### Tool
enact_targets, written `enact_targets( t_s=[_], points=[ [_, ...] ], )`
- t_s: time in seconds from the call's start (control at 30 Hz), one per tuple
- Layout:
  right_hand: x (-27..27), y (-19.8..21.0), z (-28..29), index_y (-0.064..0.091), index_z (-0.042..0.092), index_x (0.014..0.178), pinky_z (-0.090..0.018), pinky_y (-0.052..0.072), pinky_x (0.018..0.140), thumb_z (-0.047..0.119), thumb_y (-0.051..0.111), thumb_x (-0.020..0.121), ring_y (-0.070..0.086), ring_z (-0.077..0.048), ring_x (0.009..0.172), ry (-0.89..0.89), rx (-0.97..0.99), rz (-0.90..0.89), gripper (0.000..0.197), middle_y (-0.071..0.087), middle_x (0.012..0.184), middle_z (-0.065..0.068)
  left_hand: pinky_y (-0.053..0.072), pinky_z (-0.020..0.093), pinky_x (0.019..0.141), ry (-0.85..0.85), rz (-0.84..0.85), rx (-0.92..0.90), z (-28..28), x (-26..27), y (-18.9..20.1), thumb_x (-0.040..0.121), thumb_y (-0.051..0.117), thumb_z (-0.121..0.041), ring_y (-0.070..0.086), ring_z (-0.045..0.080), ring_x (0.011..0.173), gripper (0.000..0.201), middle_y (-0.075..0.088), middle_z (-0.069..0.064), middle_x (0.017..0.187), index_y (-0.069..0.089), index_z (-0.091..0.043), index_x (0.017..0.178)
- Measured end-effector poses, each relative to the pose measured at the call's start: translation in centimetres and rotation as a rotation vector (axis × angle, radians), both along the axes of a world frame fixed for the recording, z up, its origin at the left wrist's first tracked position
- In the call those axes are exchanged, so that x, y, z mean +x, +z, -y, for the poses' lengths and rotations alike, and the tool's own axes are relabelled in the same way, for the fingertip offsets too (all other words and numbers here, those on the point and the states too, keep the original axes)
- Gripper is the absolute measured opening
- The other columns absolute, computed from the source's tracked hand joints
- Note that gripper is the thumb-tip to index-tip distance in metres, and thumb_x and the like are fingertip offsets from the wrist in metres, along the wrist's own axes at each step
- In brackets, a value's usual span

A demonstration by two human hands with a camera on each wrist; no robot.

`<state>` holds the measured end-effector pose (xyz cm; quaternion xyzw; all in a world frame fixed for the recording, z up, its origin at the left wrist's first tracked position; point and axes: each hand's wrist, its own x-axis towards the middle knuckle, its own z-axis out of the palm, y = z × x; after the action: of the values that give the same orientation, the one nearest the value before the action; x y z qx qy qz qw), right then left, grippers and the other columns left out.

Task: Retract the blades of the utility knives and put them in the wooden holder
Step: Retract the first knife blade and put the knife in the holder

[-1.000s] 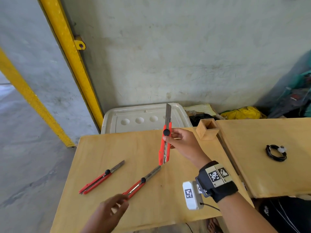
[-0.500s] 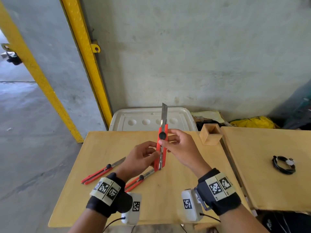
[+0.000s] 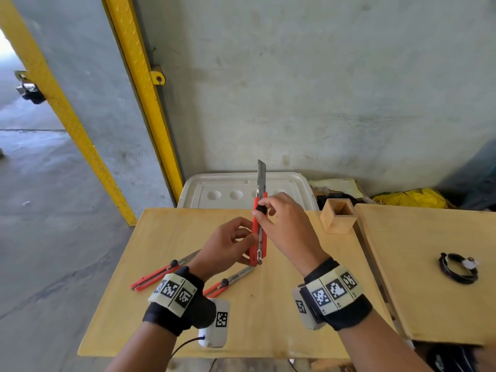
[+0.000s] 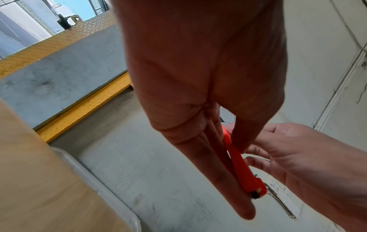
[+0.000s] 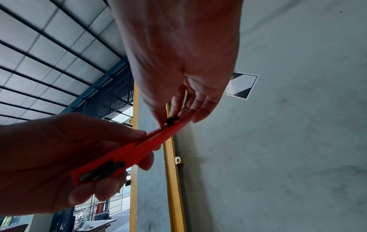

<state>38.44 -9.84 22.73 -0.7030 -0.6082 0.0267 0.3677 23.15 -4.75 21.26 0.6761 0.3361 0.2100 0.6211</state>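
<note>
A slim red plastic utility knife (image 3: pixel 259 232) with its flat steel blade (image 3: pixel 261 178) extended is held upright above the smooth pale plywood table (image 3: pixel 295 331). Its lower handle is gripped by the left hand (image 3: pixel 228 247); its round black slider knob (image 3: pixel 261 209) is pinched by the right hand (image 3: pixel 288 229). The square open-topped wooden holder (image 3: pixel 338 219) stands near the table's far right corner.

My head cam looks down at the worktop (image 3: pixel 268 318) from above. Both wrist cams sit close, tilted up along the palms. All three share the knife (image 3: pixel 259 232).
</note>
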Motion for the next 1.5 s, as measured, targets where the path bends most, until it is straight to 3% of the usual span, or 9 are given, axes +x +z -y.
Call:
enact_targets(
  t_s=[0.13, 0.2, 0.37, 0.43, 0.53, 0.67, 0.9, 1.17, 1.5],
  points=[
    [0.3, 0.4, -0.4, 0.064, 0.020, 0.118, -0.019, 0.044, 0.095, 0.023, 0.058, 0.095, 0.054, -0.006, 0.109, 0.142, -0.051, 0.056, 0.024, 0.060, 0.119, 0.007, 0.063, 0.035, 0.065, 0.024, 0.007, -0.028, -0.3, -0.4, 0.2, 0.097, 0.055, -0.010, 0.074, 0.037, 0.077, 0.019, 0.072, 0.025, 0.095, 0.055, 0.001, 0.113],
    [0.4, 0.5, -0.5, 0.061, 0.023, 0.122, -0.021, 0.043, 0.097, 0.023, 0.058, 0.095, 0.051, -0.006, 0.115, 0.168, -0.057, 0.069, 0.027, 0.060, 0.122, 0.007, 0.063, 0.037, 0.067, 0.029, 0.008, -0.031, -0.5, -0.5, 0.2, 0.097, 0.055, -0.011, 0.074, 0.037, 0.078, 0.018, 0.072, 0.022, 0.093, 0.056, -0.001, 0.112],
    [0.2, 0.2, -0.9, 0.059, 0.027, 0.112, -0.015, 0.048, 0.074, 0.044, 0.064, 0.087, 0.051, 0.001, 0.092, 0.029, 0.004, -0.020, 0.031, 0.055, 0.106, 0.014, 0.063, 0.038, 0.069, 0.029, 0.019, -0.031, -0.5, -0.4, 0.2, 0.097, 0.055, -0.011, 0.075, 0.032, 0.076, 0.018, 0.073, 0.017, 0.089, 0.056, -0.003, 0.113],
    [0.1, 0.1, -1.1, 0.061, 0.026, 0.107, -0.014, 0.047, 0.069, 0.044, 0.064, 0.087, 0.051, 0.000, 0.085, -0.010, -0.003, -0.029, 0.027, 0.054, 0.097, 0.015, 0.063, 0.038, 0.069, 0.029, 0.017, -0.027, -0.6, -0.4, 0.3, 0.097, 0.055, -0.011, 0.075, 0.033, 0.077, 0.019, 0.073, 0.018, 0.091, 0.055, -0.002, 0.114],
    [0.2, 0.2, -1.4, 0.062, 0.024, 0.113, -0.010, 0.044, 0.072, 0.034, 0.063, 0.091, 0.050, 0.001, 0.088, 0.058, -0.047, -0.011, 0.025, 0.054, 0.102, 0.014, 0.063, 0.037, 0.069, 0.027, 0.012, -0.027, -0.8, -0.4, 0.3, 0.097, 0.054, -0.012, 0.075, 0.034, 0.081, 0.019, 0.073, 0.022, 0.095, 0.055, -0.003, 0.113],
    [0.6, 0.8, -1.5, 0.059, 0.025, 0.124, -0.015, 0.042, 0.088, 0.026, 0.060, 0.093, 0.049, -0.001, 0.106, 0.180, -0.079, 0.028, 0.031, 0.055, 0.122, 0.010, 0.063, 0.041, 0.073, 0.041, 0.031, -0.043, -1.2, -0.6, 0.1, 0.097, 0.054, -0.013, 0.075, 0.034, 0.082, 0.017, 0.073, 0.022, 0.096, 0.055, -0.005, 0.112],
    [0.7, 0.4, -2.5, 0.063, 0.024, 0.116, -0.006, 0.036, 0.069, 0.034, 0.060, 0.093, 0.048, 0.001, 0.089, 0.091, -0.060, 0.002, 0.026, 0.055, 0.106, 0.013, 0.063, 0.035, 0.071, 0.044, 0.055, -0.068, -1.5, -0.3, 0.1, 0.099, 0.051, -0.013, 0.075, 0.032, 0.086, 0.019, 0.073, 0.023, 0.100, 0.055, -0.005, 0.115],
    [0.4, -0.1, -2.8, 0.064, 0.023, 0.118, -0.016, 0.043, 0.079, 0.031, 0.060, 0.094, 0.050, -0.001, 0.094, 0.170, -0.100, 0.021, 0.026, 0.058, 0.109, 0.009, 0.061, 0.043, 0.081, 0.088, 0.137, -0.157, -2.3, -0.6, 0.1, 0.101, 0.047, -0.014, 0.074, 0.033, 0.092, 0.019, 0.072, 0.020, 0.106, 0.056, -0.007, 0.116],
    [-0.5, -1.2, -2.1, 0.064, 0.024, 0.121, -0.012, 0.042, 0.077, 0.033, 0.061, 0.093, 0.050, -0.001, 0.098, 0.217, -0.119, 0.010, 0.030, 0.057, 0.111, 0.008, 0.060, 0.043, 0.084, 0.107, 0.200, -0.222, -3.3, -1.3, -0.3, 0.102, 0.043, -0.013, 0.073, 0.025, 0.090, 0.022, 0.070, 0.016, 0.109, 0.057, -0.005, 0.118]
  ],
)
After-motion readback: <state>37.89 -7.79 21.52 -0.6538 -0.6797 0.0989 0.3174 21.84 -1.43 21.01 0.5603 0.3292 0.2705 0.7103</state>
